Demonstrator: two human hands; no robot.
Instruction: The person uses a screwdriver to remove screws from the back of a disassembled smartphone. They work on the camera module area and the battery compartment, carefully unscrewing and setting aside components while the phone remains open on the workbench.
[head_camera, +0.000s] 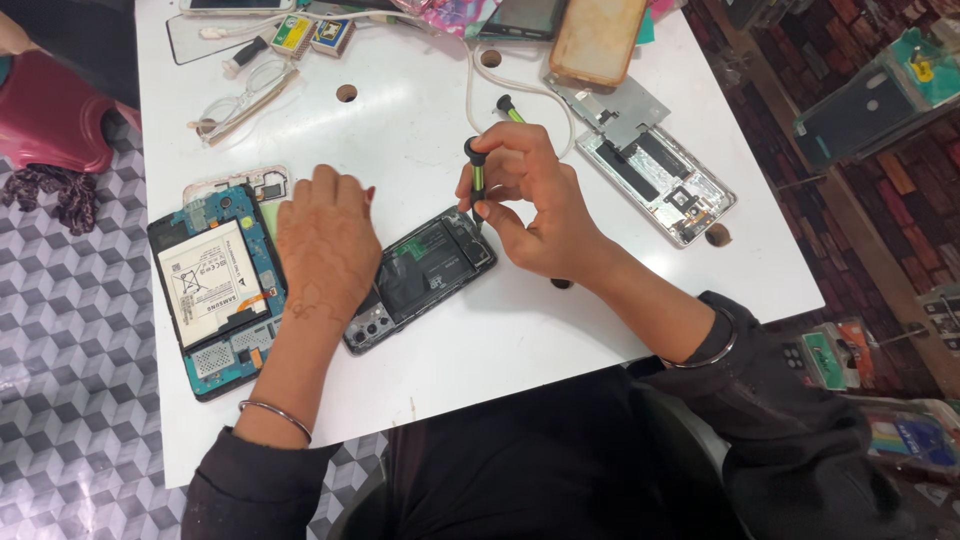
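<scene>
An opened smartphone (432, 270) with its back removed lies at an angle near the middle of the white table (420, 150). My left hand (325, 245) rests flat on its lower left part, palm down. My right hand (525, 200) grips a small green-and-black screwdriver (477, 180) upright, its tip touching the phone's upper right corner. To the left of my left hand lies an opened tablet (215, 285) with a white battery and blue boards.
A second green screwdriver (510, 107) lies behind my right hand. A dismantled phone frame (660, 185) and metal plate (610, 105) sit at right. Eyeglasses (240, 100), small boxes (312, 35), a cable, and a phone case (597, 38) crowd the far edge. A red stool (50, 110) stands at left.
</scene>
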